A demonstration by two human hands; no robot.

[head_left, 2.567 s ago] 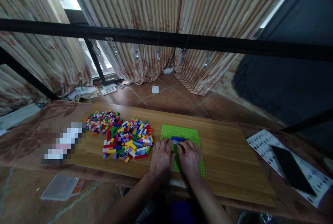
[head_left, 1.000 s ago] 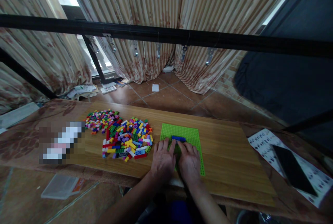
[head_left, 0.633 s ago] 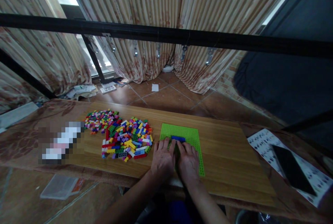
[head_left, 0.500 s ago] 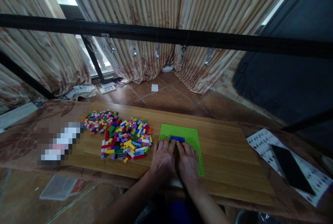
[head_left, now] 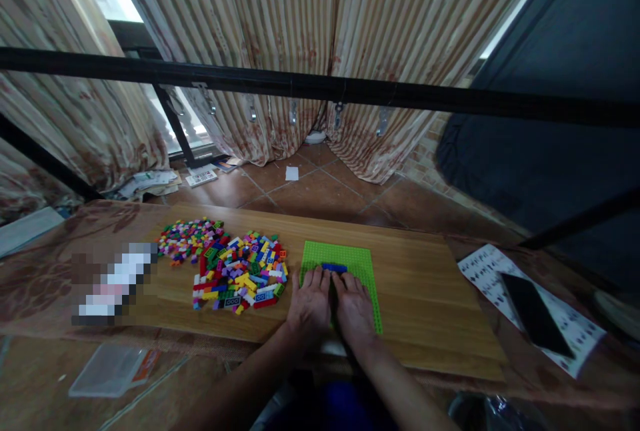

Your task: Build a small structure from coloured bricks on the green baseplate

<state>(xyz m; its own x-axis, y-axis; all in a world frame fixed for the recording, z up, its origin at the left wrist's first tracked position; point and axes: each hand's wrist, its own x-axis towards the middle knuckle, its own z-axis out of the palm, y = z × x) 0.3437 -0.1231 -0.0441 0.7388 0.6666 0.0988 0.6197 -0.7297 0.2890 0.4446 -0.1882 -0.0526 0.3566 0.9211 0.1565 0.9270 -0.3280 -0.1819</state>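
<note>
Seeing left grip (head_left: 310, 301) and right grip (head_left: 354, 304) side by side, palms down, fingers bent, fingertips bunched right at near side of blue brick (head_left: 334, 267). Can't tell if pinching anything: undersides of both hidden, same for whatever might be beneath. Can't confirm contact with blue brick either, or just short of it. Find blue brick on green baseplate (head_left: 363, 259), roughly mid-width, long side running across; can't tell if one piece or several in line. Judging by look: light, stiff plastic, smooth-walled so slightly slick, hard to break. Best taken by the two long sides, thumb against finger, or by the ends; press straight down to seat, rock from one end to free. Treat green baseplate as thin, light, probably a bit bendy: hold down at rim or corner. Further out on tabletop (head_left: 425, 311): bigger brick pile (head_left: 245, 277) to the left, loose, easy to scatter if bumped; next to it, finer brick pile (head_left: 185, 237), likely fiddly, fingertip pinch only. Well apart, far right: printed sheet (head_left: 483, 271) with dark phone (head_left: 537, 315) on top.
</note>
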